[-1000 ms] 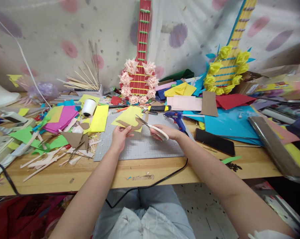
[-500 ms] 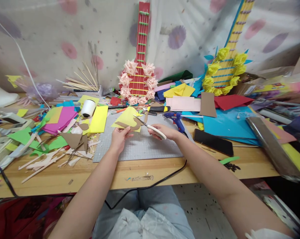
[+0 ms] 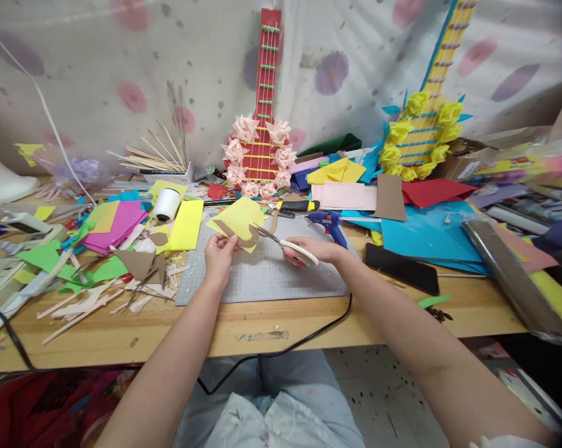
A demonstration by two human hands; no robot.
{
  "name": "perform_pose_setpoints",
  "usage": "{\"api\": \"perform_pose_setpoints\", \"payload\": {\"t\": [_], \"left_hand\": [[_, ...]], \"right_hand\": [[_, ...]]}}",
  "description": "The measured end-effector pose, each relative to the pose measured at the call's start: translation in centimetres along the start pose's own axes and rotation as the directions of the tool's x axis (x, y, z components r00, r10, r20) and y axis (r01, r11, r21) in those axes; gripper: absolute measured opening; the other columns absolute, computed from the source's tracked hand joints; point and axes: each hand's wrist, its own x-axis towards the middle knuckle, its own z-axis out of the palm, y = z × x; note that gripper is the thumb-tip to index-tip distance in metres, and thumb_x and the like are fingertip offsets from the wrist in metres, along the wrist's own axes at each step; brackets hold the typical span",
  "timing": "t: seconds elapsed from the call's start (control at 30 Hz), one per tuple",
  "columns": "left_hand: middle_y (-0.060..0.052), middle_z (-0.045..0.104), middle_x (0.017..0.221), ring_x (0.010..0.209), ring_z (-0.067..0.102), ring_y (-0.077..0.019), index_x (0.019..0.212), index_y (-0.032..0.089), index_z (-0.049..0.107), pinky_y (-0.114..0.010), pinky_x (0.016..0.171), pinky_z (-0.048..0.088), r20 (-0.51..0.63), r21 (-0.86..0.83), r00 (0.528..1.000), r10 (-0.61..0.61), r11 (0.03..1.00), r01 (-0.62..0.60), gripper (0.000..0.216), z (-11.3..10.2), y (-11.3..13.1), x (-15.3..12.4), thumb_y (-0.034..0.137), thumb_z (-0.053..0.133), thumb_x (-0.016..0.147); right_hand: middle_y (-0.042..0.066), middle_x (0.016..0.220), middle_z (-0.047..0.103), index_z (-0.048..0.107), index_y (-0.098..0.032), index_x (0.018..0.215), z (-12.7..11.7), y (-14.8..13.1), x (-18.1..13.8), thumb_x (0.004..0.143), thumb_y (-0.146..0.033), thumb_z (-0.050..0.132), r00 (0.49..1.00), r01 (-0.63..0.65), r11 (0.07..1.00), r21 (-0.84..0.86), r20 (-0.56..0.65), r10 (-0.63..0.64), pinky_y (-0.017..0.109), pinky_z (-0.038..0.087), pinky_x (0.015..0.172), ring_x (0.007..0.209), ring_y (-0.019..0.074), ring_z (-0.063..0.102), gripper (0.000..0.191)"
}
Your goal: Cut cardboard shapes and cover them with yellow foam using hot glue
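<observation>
Pinched in my left hand (image 3: 219,254) is a sheet of yellow paper (image 3: 242,213), with a brown cardboard piece (image 3: 246,238) lying against it. My right hand (image 3: 304,250) is closed around white-handled scissors (image 3: 300,250). The blades meet the right edge of the yellow paper, close to the brown piece. Both hands are over a grey cutting mat (image 3: 281,280). Just beyond the right hand sits a blue hot glue gun (image 3: 327,225). A black and yellow utility knife (image 3: 298,205) lies behind the paper.
Paper scraps (image 3: 89,302) crowd the left of the table. A black phone (image 3: 401,269) and blue sheets (image 3: 430,239) lie on the right. A red paper guitar with pink flowers (image 3: 262,149) and a yellow one (image 3: 421,134) lean at the back. A black cord (image 3: 304,339) hangs over the front edge.
The scissors have shifted slightly right and down against the yellow paper. The paper has turned a little in my left hand, and its right edge looks more rounded.
</observation>
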Motion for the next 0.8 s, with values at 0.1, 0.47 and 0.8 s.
{"api": "perform_pose_setpoints", "payload": {"t": [0.1, 0.47, 0.8], "left_hand": [[0.003, 0.061, 0.062, 0.058, 0.061, -0.0119, 0.076, 0.016, 0.048, -0.025, 0.056, 0.051, 0.033, -0.006, 0.999, 0.019, 1.0, -0.019, 0.034, -0.1, 0.0, 0.0, 0.027, 0.073, 0.056], [0.003, 0.061, 0.061, 0.056, 0.061, -0.0111, 0.074, 0.016, 0.049, -0.023, 0.053, 0.051, 0.08, 0.025, 0.997, 0.014, 1.0, -0.016, 0.034, 0.1, -0.1, -0.3, 0.028, 0.075, 0.055], [0.003, 0.062, 0.063, 0.056, 0.063, -0.0103, 0.077, 0.015, 0.05, -0.022, 0.054, 0.053, 0.055, -0.041, 0.997, -0.056, 0.997, 0.058, 0.035, 0.2, -0.2, -0.3, 0.025, 0.076, 0.056]], "right_hand": [[-0.003, 0.057, 0.048, 0.041, -0.017, 0.071, -0.3, -0.5, -0.4, 0.073, -0.067, 0.047, 0.999, 0.013, 1.0, -0.027, 0.048, -0.012, 0.021, 0.034, 0.044, 0.049, 0.0066, 0.043, 0.051], [-0.004, 0.057, 0.046, 0.04, -0.017, 0.073, -0.2, 0.1, 0.0, 0.074, -0.067, 0.045, 0.997, 0.032, 0.999, 0.009, 0.071, -0.032, 0.021, 0.032, 0.045, 0.048, 0.0063, 0.041, 0.051], [-0.004, 0.056, 0.047, 0.041, -0.017, 0.077, 0.4, -0.3, 0.5, 0.074, -0.069, 0.043, 0.999, 0.025, 0.999, 0.042, 0.022, -0.026, 0.021, 0.032, 0.044, 0.046, 0.0061, 0.041, 0.052]]}}
